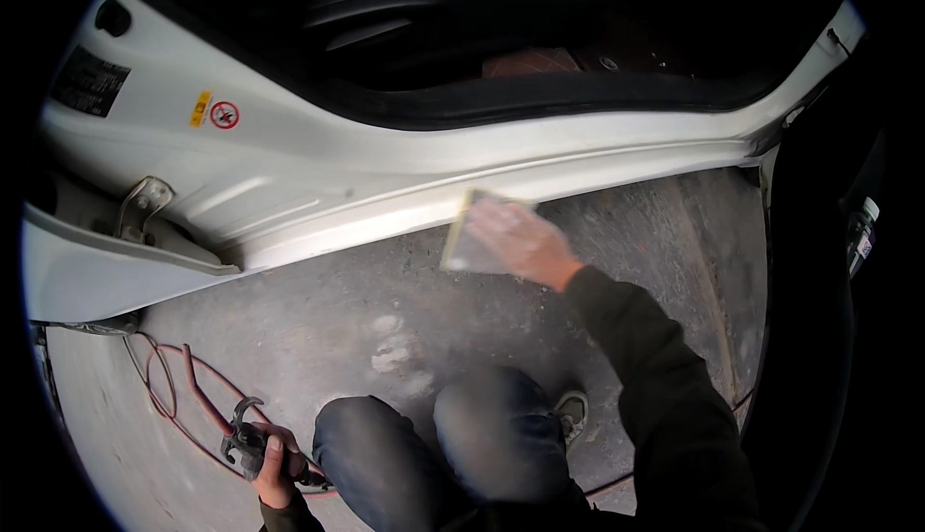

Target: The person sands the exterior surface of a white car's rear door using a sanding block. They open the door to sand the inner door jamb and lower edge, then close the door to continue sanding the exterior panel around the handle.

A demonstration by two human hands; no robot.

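Note:
My right hand [515, 240] is over a thin grey square sheet [470, 246] with a yellowish edge, at the lower edge of the white car door sill [414, 206]. Motion blurs the hand and the sheet, and the sheet's exact kind is unclear. Low on the left, my left hand [277, 460] is closed around a dark gun-like tool [246, 443] with a hooked lever. A reddish tube [204, 392] sticks up from this tool.
A red hose [166, 407] loops over the grey concrete floor [318, 330] at left. A metal hinge [146, 206] sits at the left of the door opening. My knees [491, 426] are close below the sill. An open dark door [819, 272] bounds the right side.

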